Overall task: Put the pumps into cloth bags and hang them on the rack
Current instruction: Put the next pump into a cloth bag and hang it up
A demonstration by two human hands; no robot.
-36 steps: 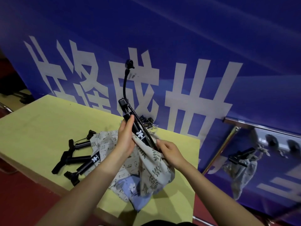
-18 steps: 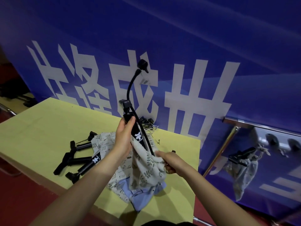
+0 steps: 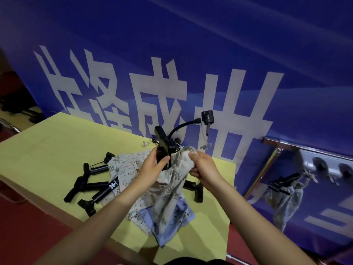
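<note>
1. While my left hand (image 3: pixel 154 165) grips the barrel of the black hand pump (image 3: pixel 165 150) just under its T-handle, my right hand (image 3: pixel 202 167) pinches the gathered mouth of the pale leaf-print cloth bag (image 3: pixel 168 196) beside it.
2. The pump stands nearly upright above the yellow-green table (image 3: pixel 47 150), its body sunk in the bag, with only the handle and the curved black hose (image 3: pixel 183 127) poking out.
3. I judge this pump almost bagged; closing the mouth and hanging it are not yet done.
4. One filled grey cloth bag (image 3: pixel 282 203) already hangs from the chrome rack (image 3: pixel 265 169) at my right.
5. Several loose black pumps (image 3: pixel 91 186) lie on the table to the left, partly under the spare printed bags (image 3: pixel 128 167), and another pump (image 3: pixel 194 188) lies behind the bag I hold, so most of the job looks left.
</note>
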